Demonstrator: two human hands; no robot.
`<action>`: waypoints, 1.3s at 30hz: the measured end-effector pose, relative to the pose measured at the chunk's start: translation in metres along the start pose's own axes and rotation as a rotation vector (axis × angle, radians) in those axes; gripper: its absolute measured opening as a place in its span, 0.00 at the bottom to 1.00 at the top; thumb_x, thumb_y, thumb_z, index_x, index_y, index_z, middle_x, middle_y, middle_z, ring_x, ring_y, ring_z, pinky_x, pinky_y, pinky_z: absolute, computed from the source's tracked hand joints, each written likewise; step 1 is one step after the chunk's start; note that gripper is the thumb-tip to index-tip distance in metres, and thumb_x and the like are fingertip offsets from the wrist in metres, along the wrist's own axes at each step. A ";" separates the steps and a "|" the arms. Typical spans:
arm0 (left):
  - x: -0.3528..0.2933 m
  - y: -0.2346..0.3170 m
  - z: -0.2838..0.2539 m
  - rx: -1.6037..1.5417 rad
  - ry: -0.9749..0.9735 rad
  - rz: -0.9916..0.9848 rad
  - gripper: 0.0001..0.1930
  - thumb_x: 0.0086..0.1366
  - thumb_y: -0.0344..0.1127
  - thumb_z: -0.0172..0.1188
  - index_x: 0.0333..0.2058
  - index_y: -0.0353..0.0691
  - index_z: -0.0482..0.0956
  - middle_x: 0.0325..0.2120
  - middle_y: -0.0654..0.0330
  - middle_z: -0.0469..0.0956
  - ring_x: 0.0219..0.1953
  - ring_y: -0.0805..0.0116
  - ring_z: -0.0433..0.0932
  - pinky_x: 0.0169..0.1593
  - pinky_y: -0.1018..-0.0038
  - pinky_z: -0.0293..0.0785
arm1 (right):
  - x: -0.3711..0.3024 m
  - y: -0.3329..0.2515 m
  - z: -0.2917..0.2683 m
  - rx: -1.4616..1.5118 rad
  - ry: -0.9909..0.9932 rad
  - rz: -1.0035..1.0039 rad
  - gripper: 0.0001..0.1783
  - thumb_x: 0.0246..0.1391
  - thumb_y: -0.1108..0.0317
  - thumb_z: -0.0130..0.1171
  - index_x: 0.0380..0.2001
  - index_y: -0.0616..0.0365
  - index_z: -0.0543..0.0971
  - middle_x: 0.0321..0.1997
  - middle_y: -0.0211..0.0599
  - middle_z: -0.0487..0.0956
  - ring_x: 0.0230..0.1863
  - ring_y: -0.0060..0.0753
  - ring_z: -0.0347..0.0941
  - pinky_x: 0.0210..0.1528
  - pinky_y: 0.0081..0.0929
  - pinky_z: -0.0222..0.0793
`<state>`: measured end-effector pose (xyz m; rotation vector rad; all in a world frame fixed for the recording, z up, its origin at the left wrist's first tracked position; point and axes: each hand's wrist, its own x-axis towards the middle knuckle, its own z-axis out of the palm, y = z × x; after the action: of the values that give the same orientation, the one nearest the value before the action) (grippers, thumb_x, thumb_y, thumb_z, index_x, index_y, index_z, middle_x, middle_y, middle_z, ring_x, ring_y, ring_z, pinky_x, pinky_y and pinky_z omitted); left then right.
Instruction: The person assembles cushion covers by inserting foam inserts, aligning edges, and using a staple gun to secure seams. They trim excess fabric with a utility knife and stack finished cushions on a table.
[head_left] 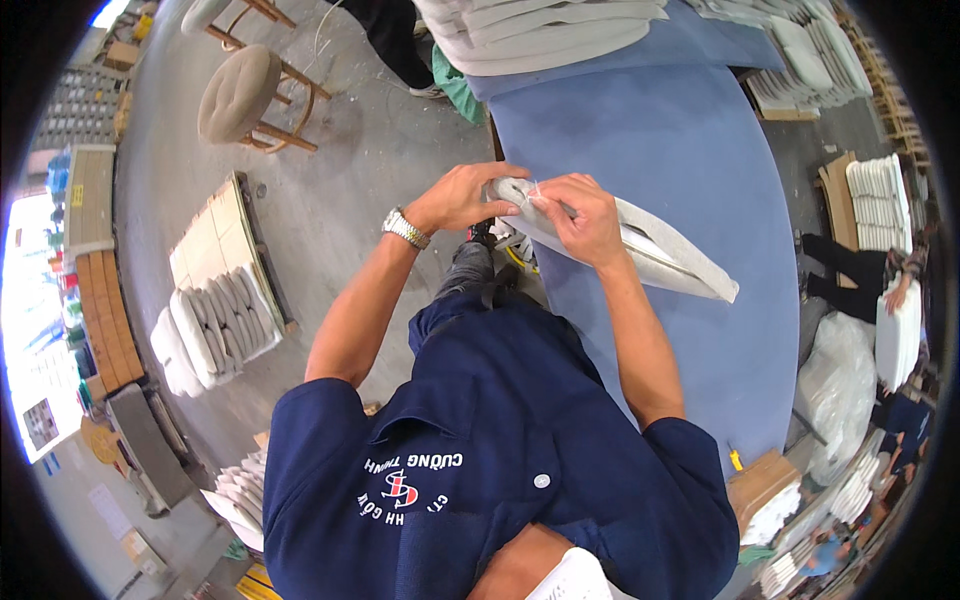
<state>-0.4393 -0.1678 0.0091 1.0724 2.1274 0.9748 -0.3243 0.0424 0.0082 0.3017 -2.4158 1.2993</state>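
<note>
A light grey fabric cushion (690, 268) lies edge-up across the blue-covered table (640, 130), its long seam and a dark gap facing me. My left hand (460, 198), with a metal watch at the wrist, grips the near left end between thumb and fingers, at the table's left edge. Close beside it, my right hand (588, 222) has its fingers closed in a pinch at the same end. A thin white strand (533, 190) shows by those fingertips; exactly what the pinch encloses is hidden.
Stacked pale cushions (540, 35) cover the table's far end. Round padded stools (238, 95) stand on the floor at far left, with a pallet of grey pads (215, 330) nearer. On the right are a clear plastic bag (838, 380) and a person (850, 270) carrying white pads.
</note>
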 end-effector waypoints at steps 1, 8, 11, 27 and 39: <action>0.000 0.004 -0.003 0.000 -0.032 -0.029 0.27 0.62 0.43 0.70 0.59 0.46 0.79 0.55 0.58 0.82 0.53 0.58 0.82 0.52 0.64 0.77 | 0.000 -0.001 0.001 0.000 -0.020 -0.022 0.03 0.56 0.71 0.67 0.33 0.58 0.86 0.35 0.35 0.87 0.38 0.37 0.82 0.44 0.33 0.70; -0.003 -0.011 0.007 -0.204 0.020 0.028 0.22 0.59 0.31 0.70 0.54 0.44 0.83 0.54 0.58 0.84 0.53 0.60 0.82 0.55 0.65 0.77 | 0.001 -0.003 0.008 -0.004 -0.098 -0.077 0.04 0.52 0.70 0.69 0.29 0.57 0.84 0.33 0.31 0.85 0.39 0.36 0.80 0.45 0.34 0.68; -0.002 -0.015 0.015 -0.259 0.095 0.089 0.21 0.56 0.26 0.70 0.51 0.42 0.85 0.52 0.56 0.84 0.54 0.60 0.82 0.59 0.65 0.76 | 0.001 -0.002 0.008 -0.011 -0.109 -0.085 0.05 0.52 0.69 0.69 0.29 0.57 0.83 0.32 0.31 0.85 0.39 0.36 0.80 0.45 0.34 0.67; -0.025 -0.031 0.038 -0.496 0.119 -0.095 0.30 0.53 0.25 0.73 0.57 0.35 0.79 0.58 0.53 0.79 0.59 0.63 0.77 0.64 0.67 0.72 | -0.017 -0.031 -0.005 0.024 -0.112 -0.060 0.07 0.55 0.63 0.68 0.28 0.52 0.84 0.34 0.33 0.84 0.40 0.42 0.79 0.49 0.38 0.69; -0.071 -0.079 0.029 -0.927 -0.248 -0.145 0.36 0.64 0.60 0.66 0.61 0.38 0.76 0.71 0.47 0.64 0.76 0.55 0.54 0.73 0.52 0.57 | -0.275 0.047 -0.144 -0.163 0.437 1.036 0.31 0.60 0.46 0.66 0.58 0.56 0.80 0.65 0.47 0.77 0.68 0.45 0.70 0.70 0.40 0.63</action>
<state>-0.4145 -0.2502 -0.0605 0.5144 1.2671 1.4412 -0.0593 0.1907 -0.0721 -1.2912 -2.2614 1.2819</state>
